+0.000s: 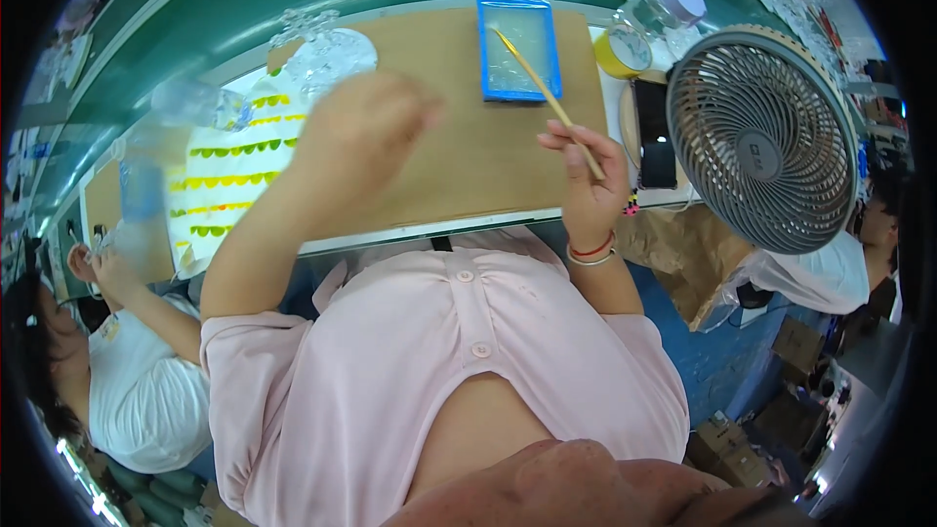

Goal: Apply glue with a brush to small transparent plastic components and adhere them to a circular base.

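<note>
In my right hand (592, 179) is a thin wooden-handled paintbrush (537, 76), pinched near its lower end. Its far tip slants up and left over a shallow blue-rimmed tray (555, 49) with a clear, shiny content. My left hand (376, 125) hangs above the brown board (459, 161), smeared by motion, its fingers seemingly curled. Whether it holds anything does not show. Beyond that hand, a round white plate (356, 51) bears clear, glassy pieces. A white sheet (220, 161) with rows of yellow and green half-round shapes lies to the left.
On the right stand a round grey fan (766, 141), a dark phone (654, 132), a yellow tape roll (622, 52) and a clear jar with a lilac lid (680, 0). A clear bottle (200, 104) lies at left. A person in white (146, 385) works at far left.
</note>
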{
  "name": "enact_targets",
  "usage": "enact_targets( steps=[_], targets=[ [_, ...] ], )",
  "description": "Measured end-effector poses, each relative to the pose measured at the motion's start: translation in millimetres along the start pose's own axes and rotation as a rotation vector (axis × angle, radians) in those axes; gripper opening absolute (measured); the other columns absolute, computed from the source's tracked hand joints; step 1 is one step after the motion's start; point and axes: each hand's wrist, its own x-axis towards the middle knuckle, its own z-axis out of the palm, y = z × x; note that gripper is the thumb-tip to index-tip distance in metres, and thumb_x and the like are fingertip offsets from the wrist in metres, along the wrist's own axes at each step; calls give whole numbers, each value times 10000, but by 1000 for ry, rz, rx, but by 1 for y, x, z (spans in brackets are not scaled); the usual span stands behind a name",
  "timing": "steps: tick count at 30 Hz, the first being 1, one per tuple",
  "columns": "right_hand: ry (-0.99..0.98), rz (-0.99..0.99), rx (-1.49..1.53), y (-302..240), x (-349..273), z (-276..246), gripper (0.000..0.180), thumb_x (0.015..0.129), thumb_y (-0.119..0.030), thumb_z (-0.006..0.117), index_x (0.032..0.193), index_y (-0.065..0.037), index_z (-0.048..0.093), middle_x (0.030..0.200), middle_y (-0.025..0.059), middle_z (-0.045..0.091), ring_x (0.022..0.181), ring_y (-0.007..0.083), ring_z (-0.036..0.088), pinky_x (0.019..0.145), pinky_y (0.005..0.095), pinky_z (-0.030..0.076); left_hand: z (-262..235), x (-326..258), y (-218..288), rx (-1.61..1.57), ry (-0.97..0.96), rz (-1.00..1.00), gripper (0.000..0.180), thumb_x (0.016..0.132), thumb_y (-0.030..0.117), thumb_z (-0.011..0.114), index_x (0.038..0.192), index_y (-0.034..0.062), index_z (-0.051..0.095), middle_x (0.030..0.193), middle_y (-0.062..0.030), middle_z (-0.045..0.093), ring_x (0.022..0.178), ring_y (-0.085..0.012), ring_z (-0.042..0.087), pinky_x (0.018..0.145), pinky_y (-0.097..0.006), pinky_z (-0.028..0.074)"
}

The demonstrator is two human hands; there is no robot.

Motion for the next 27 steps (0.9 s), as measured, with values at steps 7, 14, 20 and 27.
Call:
enact_targets(
  steps=[7, 14, 20, 27],
  targets=[
    [142, -146, -92, 0, -4, -18, 216, 963, -109, 522, 1095, 62, 530, 950, 202, 654, 793, 239, 672, 771, 324, 535, -46, -3, -111, 243, -132, -404, 306, 859, -12, 547, 1148, 78, 594, 1280, -125, 538, 1081, -330, 555, 922, -372, 450],
    [162, -176, -187, -5, 0, -25, 229, 980, -123, 483, 1101, 64, 537, 892, 185, 649, 747, 206, 640, 736, 310, 524, -39, 3, -173, -90, 200, 192, 222, 817, 183, 648, 972, 27, 680, 924, -185, 679, 832, -336, 653, 739, -394, 513],
    [159, -176, -208, -6, 17, -33, 224, 991, -130, 451, 1078, 56, 539, 829, 152, 639, 674, 152, 595, 675, 263, 497, -49, 24, -136, -349, 396, 339, 163, 786, 187, 655, 870, 51, 690, 795, -165, 663, 778, -353, 639, 699, -426, 498],
    [122, -88, -425, 8, 40, -19, 178, 972, -158, 524, 956, 18, 550, 714, 66, 629, 597, 71, 543, 561, 193, 447, -39, 9, -26, 283, 90, -152, 199, 810, 28, 567, 1000, 76, 600, 805, -114, 653, 768, -341, 623, 672, -416, 487]
  ],
)
